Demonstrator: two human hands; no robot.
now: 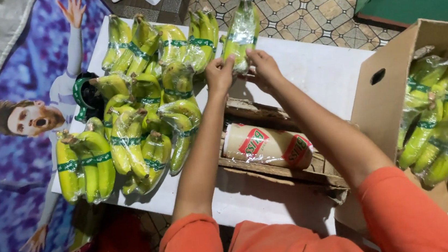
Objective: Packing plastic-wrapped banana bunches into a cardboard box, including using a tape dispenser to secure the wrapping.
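Holding green banana bunch (pixel 240 31) (plastic-wrapped, green-banded); both hands (pixel 243 69).

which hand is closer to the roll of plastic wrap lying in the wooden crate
Left, though narrowly. The left hand sits above the roll of plastic wrap, toward its left end; the right hand sits slightly farther up. Both grip the wrapped banana bunch, neither touching the roll.

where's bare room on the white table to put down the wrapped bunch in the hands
Bare white table lies right of the hands, between the wooden crate and the cardboard box. The left half is crowded with wrapped banana bunches. The held bunch sits at the far edge, left hand and right hand on it.
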